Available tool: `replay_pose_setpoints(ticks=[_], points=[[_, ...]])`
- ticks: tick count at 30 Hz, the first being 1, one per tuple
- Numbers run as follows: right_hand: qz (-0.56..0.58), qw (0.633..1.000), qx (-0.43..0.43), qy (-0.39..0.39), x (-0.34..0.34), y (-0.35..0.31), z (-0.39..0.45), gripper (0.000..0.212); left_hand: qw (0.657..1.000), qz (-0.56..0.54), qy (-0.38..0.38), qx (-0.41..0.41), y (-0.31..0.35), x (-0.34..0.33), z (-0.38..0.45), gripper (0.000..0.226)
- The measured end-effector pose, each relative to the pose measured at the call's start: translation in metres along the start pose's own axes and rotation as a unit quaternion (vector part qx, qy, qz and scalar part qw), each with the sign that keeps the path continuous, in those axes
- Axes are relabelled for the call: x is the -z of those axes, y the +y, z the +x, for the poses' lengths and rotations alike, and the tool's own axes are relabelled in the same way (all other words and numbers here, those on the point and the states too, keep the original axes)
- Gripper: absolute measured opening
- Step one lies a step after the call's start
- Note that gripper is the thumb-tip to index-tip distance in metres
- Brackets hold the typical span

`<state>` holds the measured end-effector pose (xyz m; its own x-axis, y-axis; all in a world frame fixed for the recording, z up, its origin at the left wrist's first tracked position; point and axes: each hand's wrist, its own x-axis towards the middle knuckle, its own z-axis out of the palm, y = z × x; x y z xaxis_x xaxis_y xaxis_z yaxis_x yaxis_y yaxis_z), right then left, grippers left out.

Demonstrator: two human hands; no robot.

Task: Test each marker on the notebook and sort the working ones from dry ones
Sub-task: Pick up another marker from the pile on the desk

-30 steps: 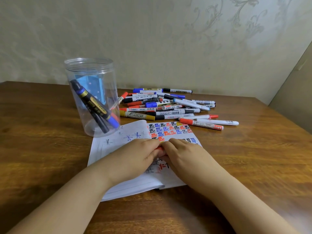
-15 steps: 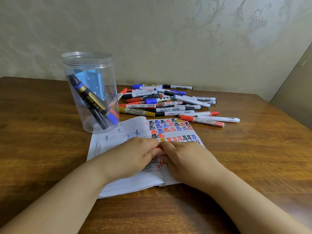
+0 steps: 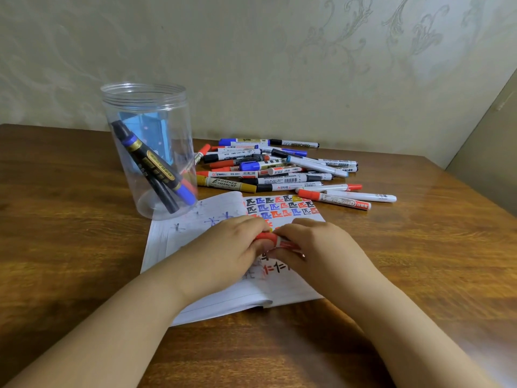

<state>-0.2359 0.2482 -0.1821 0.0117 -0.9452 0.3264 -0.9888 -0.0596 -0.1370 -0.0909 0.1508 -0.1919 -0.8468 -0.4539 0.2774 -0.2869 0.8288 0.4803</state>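
Your two hands meet over the open notebook [image 3: 223, 301], which lies on the wooden table [image 3: 70, 247] just in front of you. Your left hand [image 3: 223, 247] has its fingers curled round the red cap end of a red marker [image 3: 270, 238]. Your right hand [image 3: 319, 247] has its fingers curled round the rest of the marker, where a white band and a bit of red barrel show between the two hands. The marker lies roughly level, just above the page.

Past your knuckles the right page carries rows of small black, blue and red test marks, and the left page has a few faint blue scribbles.

Touching the notebook's far left corner stands a clear plastic jar [image 3: 145, 107], upright and without a lid, with a few markers leaning inside, one black with blue ends.

Further back and to the right, a pile of markers [image 3: 279, 169] lies spread on the table, near the wall [image 3: 251, 51].
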Motion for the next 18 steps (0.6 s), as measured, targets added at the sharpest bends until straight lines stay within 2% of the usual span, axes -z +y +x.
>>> replay_pose_setpoints(ticks=[4,7,10,14,16,18], points=[[-0.08,0.996,0.014,0.048,-0.011,-0.009,0.002,0.025,1.0,0.006,0.008,-0.003,-0.004,0.0,0.002,0.016],[-0.087,0.994,0.052,0.043,-0.018,-0.007,0.002,0.028,1.0,0.017,-0.008,-0.004,-0.005,0.001,-0.001,0.015],[-0.091,0.994,0.046,0.027,-0.016,-0.006,-0.001,0.03,1.0,0.024,-0.016,-0.001,-0.007,0.002,-0.001,0.023],[-0.033,0.998,0.049,-0.034,-0.015,-0.006,-0.003,0.04,0.999,0.007,-0.038,-0.015,-0.011,0.003,-0.003,0.038],[-0.011,0.998,0.05,-0.034,-0.015,-0.005,-0.004,0.042,0.999,-0.001,-0.043,-0.017,-0.01,0.004,-0.004,0.034],[0.004,0.998,0.057,-0.025,-0.014,-0.006,-0.004,0.041,0.999,-0.008,-0.042,-0.017,-0.009,0.004,-0.003,0.042]])
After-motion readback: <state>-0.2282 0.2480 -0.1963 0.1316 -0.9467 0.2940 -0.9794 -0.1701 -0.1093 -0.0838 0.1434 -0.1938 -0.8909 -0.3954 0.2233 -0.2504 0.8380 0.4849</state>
